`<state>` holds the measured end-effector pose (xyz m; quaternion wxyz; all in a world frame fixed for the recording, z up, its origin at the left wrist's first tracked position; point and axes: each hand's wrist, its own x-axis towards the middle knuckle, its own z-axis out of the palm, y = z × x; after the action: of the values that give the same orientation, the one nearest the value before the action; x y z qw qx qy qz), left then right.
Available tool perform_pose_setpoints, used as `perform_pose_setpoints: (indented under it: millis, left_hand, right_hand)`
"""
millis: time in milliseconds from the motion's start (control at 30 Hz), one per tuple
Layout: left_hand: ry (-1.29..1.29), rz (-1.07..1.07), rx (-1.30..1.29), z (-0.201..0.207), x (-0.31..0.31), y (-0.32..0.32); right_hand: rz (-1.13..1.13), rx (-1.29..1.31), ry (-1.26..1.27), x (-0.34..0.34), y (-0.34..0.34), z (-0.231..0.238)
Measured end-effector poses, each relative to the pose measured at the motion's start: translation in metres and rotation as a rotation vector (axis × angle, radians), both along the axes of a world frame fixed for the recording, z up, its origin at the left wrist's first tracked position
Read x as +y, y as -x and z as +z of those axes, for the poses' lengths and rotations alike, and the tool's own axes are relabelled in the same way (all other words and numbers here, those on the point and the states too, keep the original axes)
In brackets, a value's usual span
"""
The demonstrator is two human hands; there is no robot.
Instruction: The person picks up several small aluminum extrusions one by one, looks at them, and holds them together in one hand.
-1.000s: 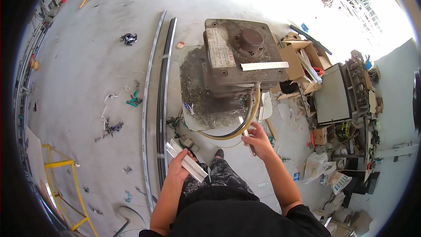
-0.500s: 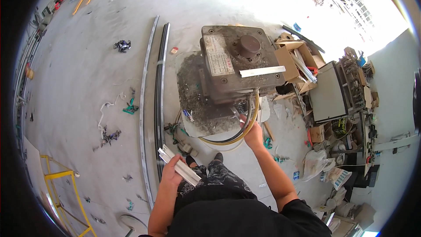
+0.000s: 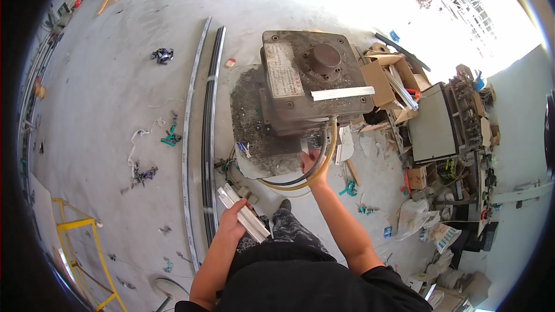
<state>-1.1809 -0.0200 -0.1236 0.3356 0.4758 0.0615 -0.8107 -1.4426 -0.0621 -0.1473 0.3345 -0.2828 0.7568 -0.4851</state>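
Note:
My left hand is closed round a small bundle of short, pale metal profile pieces, held at waist height in front of my legs. A heavy, dirty brown machine with a round cap stands before me on a grimy base plate. At the near side of its head, my right hand is closed on a short pale piece whose far end is over the plate. The black and yellow hoses curve over this hand and partly hide its fingers. A white strip lies on the machine's top.
Long metal profiles lie on the floor left of the machine. An open cardboard box with profile pieces stands at the right, near a cluttered rack. A yellow frame stands at the lower left; scraps litter the floor.
My right hand has moved left and inward under the hoses, carrying the short piece farther over the plate. My left hand with the bundle has shifted slightly right.

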Motion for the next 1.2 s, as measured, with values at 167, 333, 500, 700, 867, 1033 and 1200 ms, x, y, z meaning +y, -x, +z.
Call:
perform_pose_setpoints:
  millis: [167,333,500,700,867,1033,1200]
  left_hand:
    - [0.226,-0.155,-0.068,0.029,0.005,0.018]
    - [0.577,-0.468,-0.162,0.03,-0.003,0.056]
    - [0.74,-0.81,-0.394,-0.006,-0.005,0.099]
    - [0.661,-0.838,-0.043,0.006,0.05,0.125]
    - [0.596,-0.589,0.024,0.043,0.077,0.173]
    - [0.53,-0.449,-0.227,0.024,0.077,0.183]
    - [0.558,-0.473,-0.26,0.025,0.064,0.164]
  right_hand:
    - [0.074,-0.327,-0.032,0.009,0.013,0.031]
    - [0.149,-0.68,-0.256,0.036,0.015,0.045]
    - [0.252,-0.718,-0.2,0.04,0.029,0.029]
    - [0.385,-0.805,-0.207,0.036,0.044,0.009]
    - [0.5,-0.866,-0.241,0.029,0.057,0.006]
    - [0.578,-0.901,-0.298,0.023,0.059,0.017]
    - [0.502,-0.904,-0.265,0.027,0.058,0.021]
